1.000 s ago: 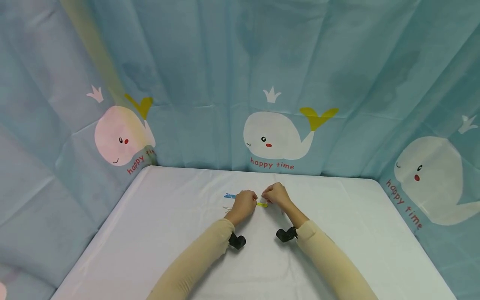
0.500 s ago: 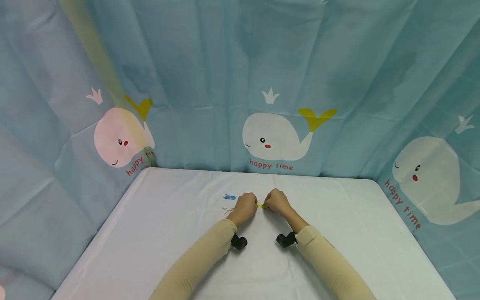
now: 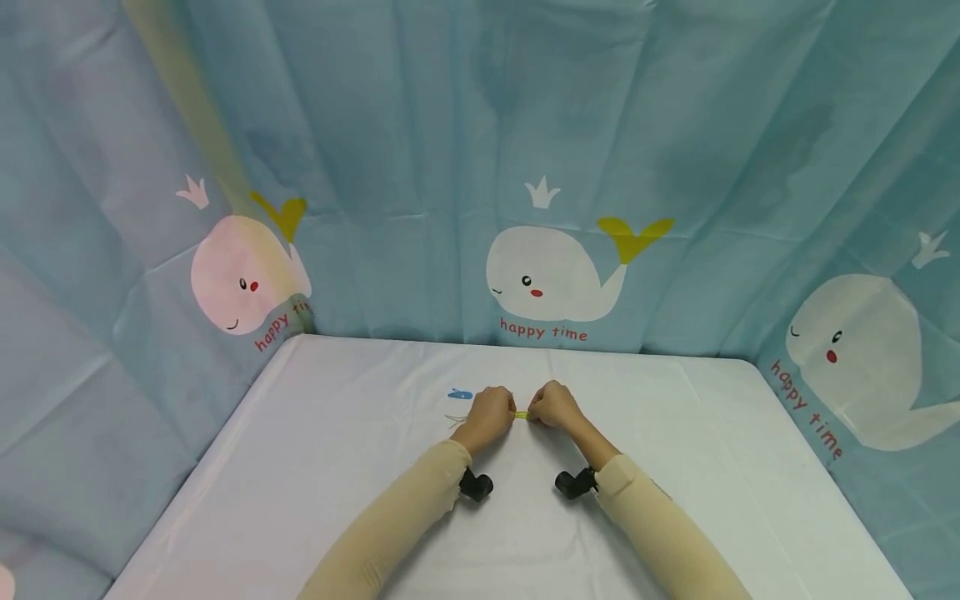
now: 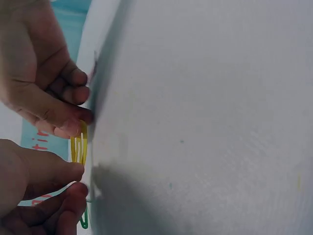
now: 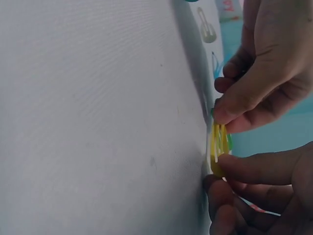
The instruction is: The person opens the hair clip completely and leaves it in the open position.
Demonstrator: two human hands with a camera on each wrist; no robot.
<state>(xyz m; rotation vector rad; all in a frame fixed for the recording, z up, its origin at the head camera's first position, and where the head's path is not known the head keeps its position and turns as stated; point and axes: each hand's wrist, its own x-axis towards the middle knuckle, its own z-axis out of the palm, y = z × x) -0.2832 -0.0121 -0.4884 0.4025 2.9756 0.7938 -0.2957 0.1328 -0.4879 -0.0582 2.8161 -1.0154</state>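
Observation:
A yellow snap hair clip (image 3: 522,415) spans the gap between both hands, close over the white table. My left hand (image 3: 491,414) pinches one end between thumb and fingers. At the other end, the fingertips of my right hand (image 3: 555,405) pinch the clip. Its slotted metal-like strips show between the fingertips in the left wrist view, and its broad yellow end (image 5: 215,164) shows in the right wrist view. Part of a green clip (image 4: 84,219) appears behind the left hand's fingers, the remainder hidden.
On the white tablecloth (image 3: 337,467), a blue clip (image 3: 460,394) lies just beyond the left hand. A pale beige clip (image 5: 209,34) lies left of that hand. A blue curtain (image 3: 390,250) with whale prints stands behind the table.
My right hand has come down and a little nearer, from above the yellow clip's free end to pinching it. The left hand has barely moved.

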